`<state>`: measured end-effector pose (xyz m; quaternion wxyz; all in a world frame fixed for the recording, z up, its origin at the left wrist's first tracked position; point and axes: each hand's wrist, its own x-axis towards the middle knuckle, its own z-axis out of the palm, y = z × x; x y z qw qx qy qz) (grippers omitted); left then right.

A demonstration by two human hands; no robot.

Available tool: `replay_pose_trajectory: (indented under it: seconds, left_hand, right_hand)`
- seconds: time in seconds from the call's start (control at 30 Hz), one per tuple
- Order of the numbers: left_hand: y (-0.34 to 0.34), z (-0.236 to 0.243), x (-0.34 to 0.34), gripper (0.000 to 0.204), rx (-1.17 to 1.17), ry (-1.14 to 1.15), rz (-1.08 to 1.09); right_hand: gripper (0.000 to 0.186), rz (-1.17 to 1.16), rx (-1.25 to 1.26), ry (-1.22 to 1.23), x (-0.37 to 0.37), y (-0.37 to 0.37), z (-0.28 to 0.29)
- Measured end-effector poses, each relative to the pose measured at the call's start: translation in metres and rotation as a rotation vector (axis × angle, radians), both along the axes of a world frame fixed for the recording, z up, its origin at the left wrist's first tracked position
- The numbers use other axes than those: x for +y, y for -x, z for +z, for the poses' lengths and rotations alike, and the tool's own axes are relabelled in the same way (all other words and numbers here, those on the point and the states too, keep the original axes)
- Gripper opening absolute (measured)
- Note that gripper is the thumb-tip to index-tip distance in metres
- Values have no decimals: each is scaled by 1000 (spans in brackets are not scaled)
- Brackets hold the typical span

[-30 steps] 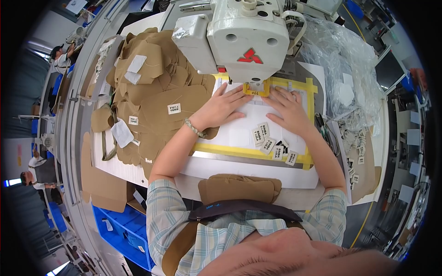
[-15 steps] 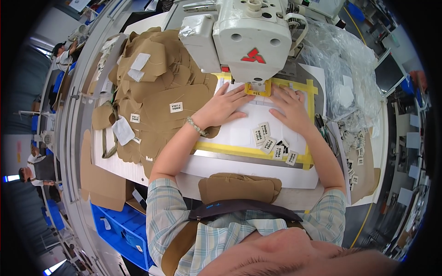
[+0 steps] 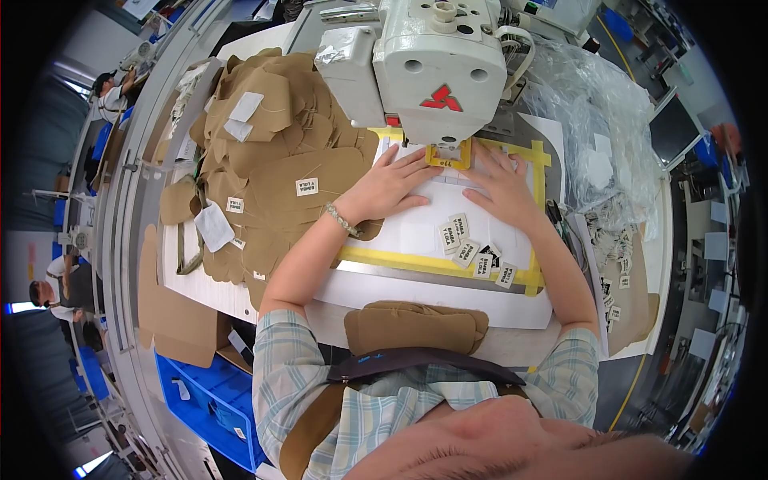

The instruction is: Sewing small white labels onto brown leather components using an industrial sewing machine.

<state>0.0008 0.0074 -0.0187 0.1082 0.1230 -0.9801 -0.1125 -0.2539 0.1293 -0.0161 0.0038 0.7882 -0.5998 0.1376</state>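
My left hand [image 3: 390,186] lies flat with fingers spread on the white, yellow-taped sheet [image 3: 408,236], its fingertips just left of the yellow presser frame [image 3: 448,156] of a white sewing machine [image 3: 436,76]. My right hand [image 3: 504,188] rests flat on the other side of that frame, fingers apart and fingertips close to it. Whatever lies directly beneath the frame is mostly hidden. Several small white labels [image 3: 466,254] are scattered on the sheet below my right hand. A bracelet circles my left wrist.
Many brown fabric pieces [image 3: 272,172] are heaped at the left, some bearing white labels. A short brown stack [image 3: 416,326] sits at the near table edge. Clear plastic [image 3: 596,120] and more labels [image 3: 616,272] lie at the right. A blue crate [image 3: 212,408] stands lower left.
My right hand has shifted slightly left, closer to the yellow frame. My left hand stays in place. At the far left, a person in the background has changed posture.
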Motion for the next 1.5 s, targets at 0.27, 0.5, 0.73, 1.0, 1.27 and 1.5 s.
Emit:
replay_pose_trajectory:
  seconds: [0.27,0.5,0.73,1.0,1.27,1.5]
  left_hand:
    - [-1,-2,-1,55,34,24,4]
    - [-1,0,0,57,8,32,18]
    - [1,6,4,59,-76,35,40]
    - [-29,30,4,58,-29,-14,42]
    - [-79,50,94,47,52,-223,135]
    - [-76,26,191,47,112,-241,185]
  right_hand:
    - [39,-34,-12,-41,-1,-2,2]
    - [41,-38,2,-35,-2,-1,2]
    - [41,-53,34,12,-1,-1,-4]
    - [50,-57,-16,-60,39,12,7]
    - [50,-33,-186,-162,142,-24,41]
    - [50,-20,-131,-70,195,-79,23]
